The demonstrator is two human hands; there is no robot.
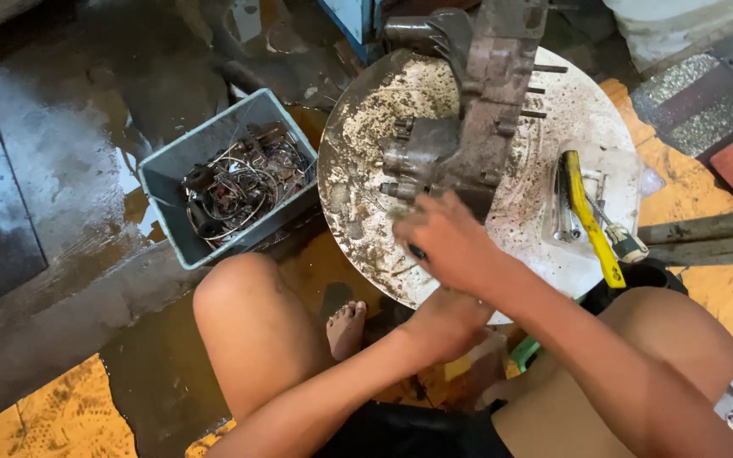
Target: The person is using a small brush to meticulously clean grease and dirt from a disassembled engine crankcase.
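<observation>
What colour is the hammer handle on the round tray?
Yellow handle, seen in the head view.

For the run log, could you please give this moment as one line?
right hand: on engine casing | left hand: at round tray edge | yellow-handled tool: on tray

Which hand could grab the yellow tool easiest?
Probably the right hand: it is up on the round tray by the engine part, nearer the yellow-handled tool. The left hand sits below the rim.

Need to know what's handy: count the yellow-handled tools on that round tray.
1. A yellow-handled tool lies on the right part of the round tray, right of the engine casing. Grey tools lie beside it; more could be hidden underneath.
</observation>
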